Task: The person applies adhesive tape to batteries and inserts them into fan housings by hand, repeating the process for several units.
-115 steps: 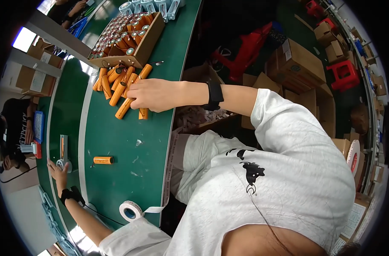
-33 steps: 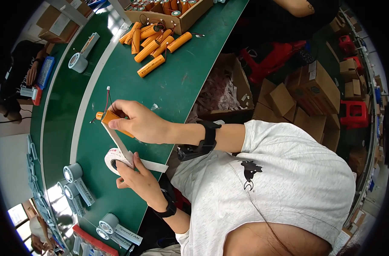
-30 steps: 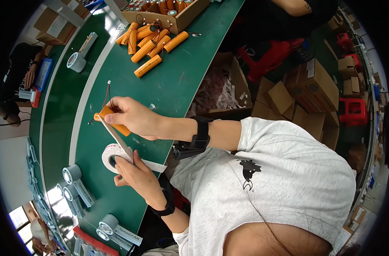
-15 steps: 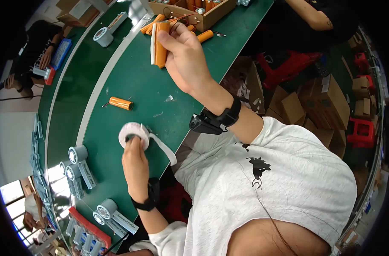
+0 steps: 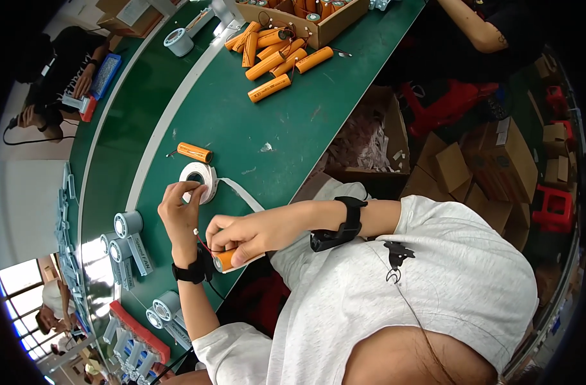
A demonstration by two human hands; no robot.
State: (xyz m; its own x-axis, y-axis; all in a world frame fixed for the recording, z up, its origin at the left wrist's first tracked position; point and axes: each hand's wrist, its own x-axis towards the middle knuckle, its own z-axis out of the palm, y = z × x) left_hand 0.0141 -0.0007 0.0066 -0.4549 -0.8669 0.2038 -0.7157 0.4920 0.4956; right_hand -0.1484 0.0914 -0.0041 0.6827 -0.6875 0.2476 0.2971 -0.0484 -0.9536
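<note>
My left hand (image 5: 181, 210) pinches the edge of a roll of white tape (image 5: 209, 178) on the green bench. From the roll a loose strip of tape (image 5: 240, 194) stretches toward the bench's near edge, where my right forearm hides its end. My right hand (image 5: 253, 232) is closed on an orange cylindrical battery (image 5: 224, 259), held low at the bench edge close to my left wrist. Thin wires with a small white connector (image 5: 196, 231) stick out from it, and a white strip runs along its underside. Another wired orange battery (image 5: 195, 153) lies just beyond the roll.
A heap of orange batteries (image 5: 267, 64) lies before a cardboard box (image 5: 336, 24) of more. Pale blue handheld fans (image 5: 128, 224) stand at the left, near a red rack (image 5: 139, 330). A carton of paper scraps (image 5: 399, 138) sits beside the bench. Other people work nearby.
My right hand has brought the battery down from above the heap to beside my left wrist. My left hand has shifted the tape roll slightly toward the lone battery, fingers now at its edge.
</note>
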